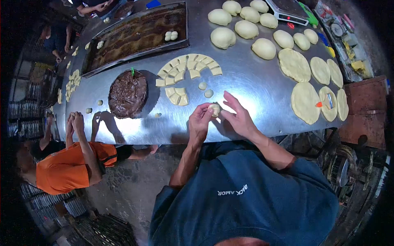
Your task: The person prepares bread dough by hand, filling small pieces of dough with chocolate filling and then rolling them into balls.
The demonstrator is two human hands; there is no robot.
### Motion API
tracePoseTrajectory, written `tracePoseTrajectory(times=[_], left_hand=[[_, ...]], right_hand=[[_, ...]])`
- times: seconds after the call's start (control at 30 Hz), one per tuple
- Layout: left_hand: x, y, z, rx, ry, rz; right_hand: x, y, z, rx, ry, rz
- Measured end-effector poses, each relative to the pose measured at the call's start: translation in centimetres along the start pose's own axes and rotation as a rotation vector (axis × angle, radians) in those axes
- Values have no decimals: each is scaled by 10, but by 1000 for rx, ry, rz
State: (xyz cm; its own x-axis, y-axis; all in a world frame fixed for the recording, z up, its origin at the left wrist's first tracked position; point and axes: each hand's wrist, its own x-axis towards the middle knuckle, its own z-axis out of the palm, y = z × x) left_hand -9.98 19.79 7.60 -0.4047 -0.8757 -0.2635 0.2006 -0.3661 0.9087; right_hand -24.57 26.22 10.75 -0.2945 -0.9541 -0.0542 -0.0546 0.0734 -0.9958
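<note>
A small piece of dough point(214, 110) is pinched in my left hand point(200, 121), above the metal table near its front edge. My right hand point(239, 119) is beside it, fingers spread and holding nothing; its fingertips are close to the dough. Just beyond my hands lie two small round dough balls point(208, 93). Farther away is a fan of cut dough pieces point(180, 70), with a smaller cluster of cut pieces point(177, 96) nearer to me. To the left sits a mound of dark brown filling point(128, 94) with a green-handled tool stuck in it.
A large baking tray point(188, 24) holds small dough balls at the back left. Several dough lumps point(223, 38) and flattened dough rounds point(305, 102) cover the right side, near a scale point(287, 11). A person in orange point(61, 168) works at my left; other people stand beyond.
</note>
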Motion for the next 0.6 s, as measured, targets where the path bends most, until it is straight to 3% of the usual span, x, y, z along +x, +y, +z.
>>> tracePoseTrajectory(times=[0.07,0.2,0.27,0.3,0.43,0.5,0.53,0.6], left_hand=[[-3,-5,7,158,-89,45],[-10,-16,4,244,-76,72],[-13,-8,9,193,-15,79],[-12,-3,8,172,1,45],[-18,15,-8,-39,125,57],[-25,31,-16,-141,179,63],[-29,38,-21,-245,215,65],[-32,34,-41,-173,223,2]], right_hand=[[5,6,-13,-142,-190,151],[13,18,-14,-134,-59,165],[17,12,-13,120,-166,198],[17,4,-5,393,-230,223],[23,9,9,167,-250,258],[28,9,19,529,-313,427],[29,7,25,529,-334,432],[33,-2,40,746,-372,488]])
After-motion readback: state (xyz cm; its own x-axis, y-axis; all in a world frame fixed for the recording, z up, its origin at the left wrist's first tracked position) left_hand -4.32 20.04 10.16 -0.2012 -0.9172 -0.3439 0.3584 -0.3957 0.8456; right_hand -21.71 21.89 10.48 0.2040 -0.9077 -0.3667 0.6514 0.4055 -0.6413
